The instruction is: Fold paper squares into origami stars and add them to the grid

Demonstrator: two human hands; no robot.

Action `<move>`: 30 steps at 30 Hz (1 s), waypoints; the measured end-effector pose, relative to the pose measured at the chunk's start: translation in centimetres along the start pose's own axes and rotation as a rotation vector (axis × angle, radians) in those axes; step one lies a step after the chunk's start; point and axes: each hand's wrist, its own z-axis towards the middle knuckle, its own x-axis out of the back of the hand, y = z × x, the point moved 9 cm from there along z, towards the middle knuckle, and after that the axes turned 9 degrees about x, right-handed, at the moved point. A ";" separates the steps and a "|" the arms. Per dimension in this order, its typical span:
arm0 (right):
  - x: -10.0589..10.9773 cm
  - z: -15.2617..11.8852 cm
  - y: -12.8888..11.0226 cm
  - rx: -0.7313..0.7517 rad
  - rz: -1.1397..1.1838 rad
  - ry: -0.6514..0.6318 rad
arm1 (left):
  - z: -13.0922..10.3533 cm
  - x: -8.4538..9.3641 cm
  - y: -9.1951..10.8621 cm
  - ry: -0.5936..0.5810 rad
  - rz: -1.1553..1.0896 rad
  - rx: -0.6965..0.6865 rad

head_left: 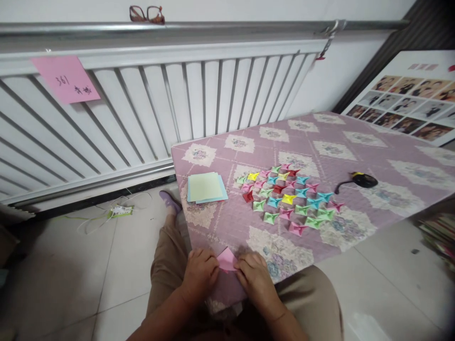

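Observation:
A small piece of pink origami paper (226, 259), folded to a point at its far end, lies at the near edge of the table between my hands. My left hand (202, 270) grips its left side, fingers curled and pressed together. On the right side, my right hand (256, 273) pinches the same paper between thumb and fingers. Beyond them to the left rests a stack of square paper sheets (205, 186), pale green on top with blue beneath. Several folded paper pieces (288, 199) in green, pink, blue, yellow and red stand in rows at the table's middle.
A purple flowered cloth (227, 222) covers the table. A black object with a thin handle (364, 180) lies to the right. Behind stands a white radiator (185, 94) with glasses (147, 15) above it. A power strip (121, 211) and cables are on the floor.

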 end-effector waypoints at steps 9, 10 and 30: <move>0.7 -0.6 1.2 -0.143 0.004 0.052 | 1.1 0.0 -1.1 -0.139 0.018 0.222; 0.9 -0.6 1.1 -0.157 0.001 0.054 | 1.2 -0.1 -1.1 -0.154 0.025 0.232; 0.6 -0.8 1.5 -0.291 -0.120 0.085 | 2.7 -0.2 -0.8 -0.314 0.160 0.253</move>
